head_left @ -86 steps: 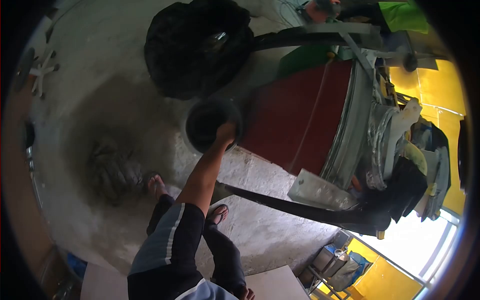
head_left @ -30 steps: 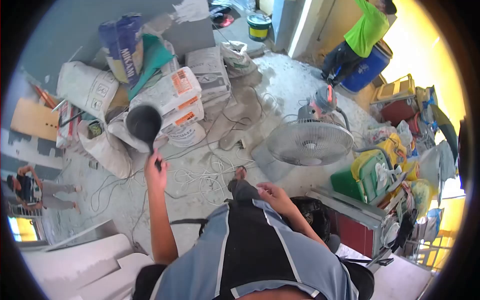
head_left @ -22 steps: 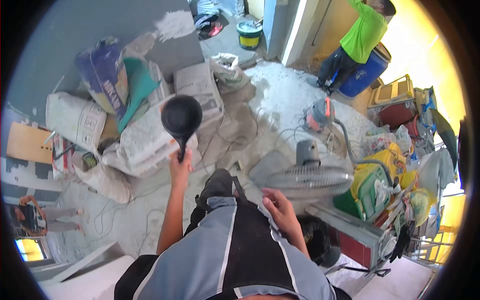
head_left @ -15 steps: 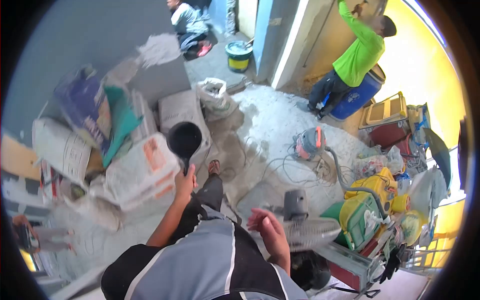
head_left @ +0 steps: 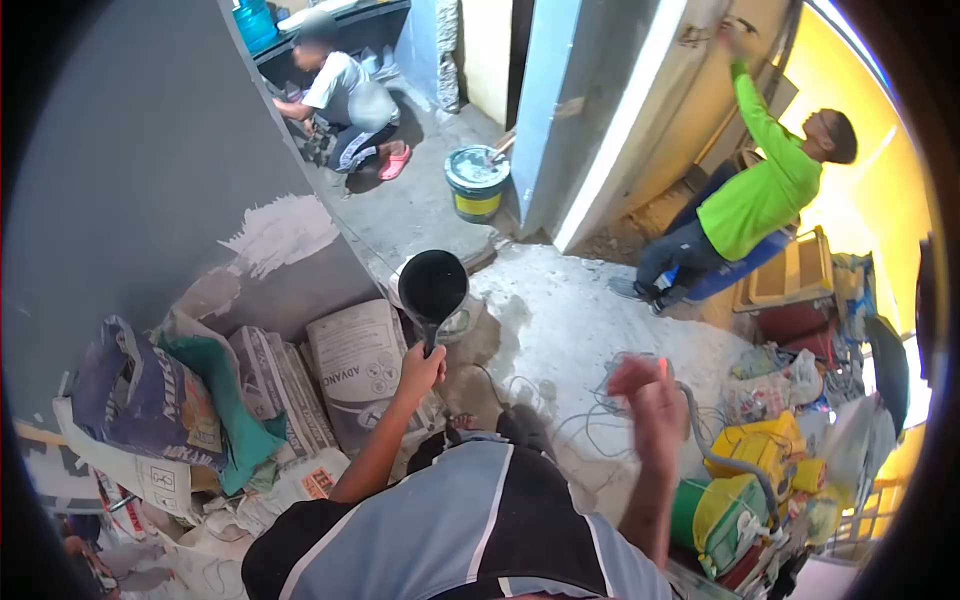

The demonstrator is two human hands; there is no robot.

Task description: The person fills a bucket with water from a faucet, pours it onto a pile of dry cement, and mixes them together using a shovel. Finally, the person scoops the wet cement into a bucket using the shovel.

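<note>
Over the dusty concrete floor (head_left: 560, 310), ahead of the person's striped shirt (head_left: 440, 530), the left hand (head_left: 425, 370) holds a black dipper (head_left: 433, 285). Its fingers are closed around the short handle, and the round, deep bowl has its dark opening turned toward the camera. The dipper is smooth, maybe of plastic; what lies inside is too dark to tell.

The right hand (head_left: 650, 410) is raised at the other side, blurred by motion, with the fingers released and nothing seen in them.

Just beside the left hand stands a wrinkled paper sack (head_left: 362, 360) with printed letters. Farther left, a purple sack (head_left: 145, 400) leans against a soft, folded teal sheet (head_left: 225, 415). Beyond the dipper is a round bucket (head_left: 477, 185), dark with a yellow band and a whitish, smeared top. Near the right arm, a ribbed grey hose (head_left: 730, 465) curves over a glossy green and yellow container (head_left: 715, 520). One person crouches near the bucket; another, in a bright green shirt (head_left: 760, 200), reaches up to the wall.
</note>
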